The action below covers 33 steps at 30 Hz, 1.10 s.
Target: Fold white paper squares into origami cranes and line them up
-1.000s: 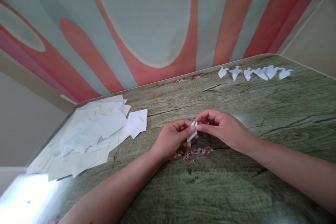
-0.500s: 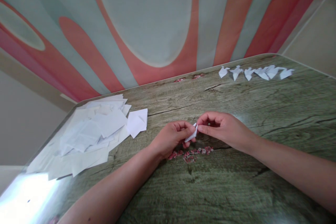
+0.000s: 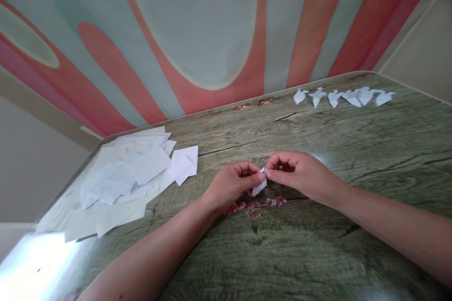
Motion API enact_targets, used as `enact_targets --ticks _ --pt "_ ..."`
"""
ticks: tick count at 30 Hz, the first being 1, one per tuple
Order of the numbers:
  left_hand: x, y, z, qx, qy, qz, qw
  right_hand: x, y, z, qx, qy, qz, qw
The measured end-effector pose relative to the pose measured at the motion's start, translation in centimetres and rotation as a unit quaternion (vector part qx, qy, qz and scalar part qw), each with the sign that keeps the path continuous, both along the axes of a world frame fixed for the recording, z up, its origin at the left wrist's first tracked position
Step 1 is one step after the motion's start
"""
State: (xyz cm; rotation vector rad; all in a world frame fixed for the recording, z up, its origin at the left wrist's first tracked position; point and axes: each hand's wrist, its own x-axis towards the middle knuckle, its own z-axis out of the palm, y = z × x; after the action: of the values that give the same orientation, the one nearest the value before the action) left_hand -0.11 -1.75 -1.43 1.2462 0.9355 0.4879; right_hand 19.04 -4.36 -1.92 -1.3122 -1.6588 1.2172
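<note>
Between my hands, over the middle of the table, is a small folded piece of white paper (image 3: 259, 189). My left hand (image 3: 235, 181) is closed on it, thumb on top and fingers curled behind. The fingertips of my right hand (image 3: 296, 169) pinch its upper right end. Part of the paper is covered by the fingers, so its full shape cannot be made out.
A spread pile of white paper sheets (image 3: 148, 164) lies on the left of the wood-patterned table (image 3: 318, 254), with a folded paper (image 3: 184, 164) beside it. Several small folded paper birds (image 3: 318, 97) stand in a row at the back right, near the patterned wall (image 3: 226, 82).
The folded paper has turned slightly in my fingers and shows a broader face at its lower end. My left thumb has shifted a little to the right. Both hands keep hold.
</note>
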Motion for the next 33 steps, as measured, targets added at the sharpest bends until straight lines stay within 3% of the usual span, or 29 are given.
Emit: enact_targets --ticks 11,33 --pt "-0.02 -0.09 0.40 0.044 0.057 0.001 0.997 -0.27 -0.18 -0.58 -0.102 0.106 -0.011 0.989" --pt "0.15 -0.37 0.92 0.107 0.094 0.023 0.990 -0.01 -0.26 -0.19 -0.022 0.026 -0.009 0.999"
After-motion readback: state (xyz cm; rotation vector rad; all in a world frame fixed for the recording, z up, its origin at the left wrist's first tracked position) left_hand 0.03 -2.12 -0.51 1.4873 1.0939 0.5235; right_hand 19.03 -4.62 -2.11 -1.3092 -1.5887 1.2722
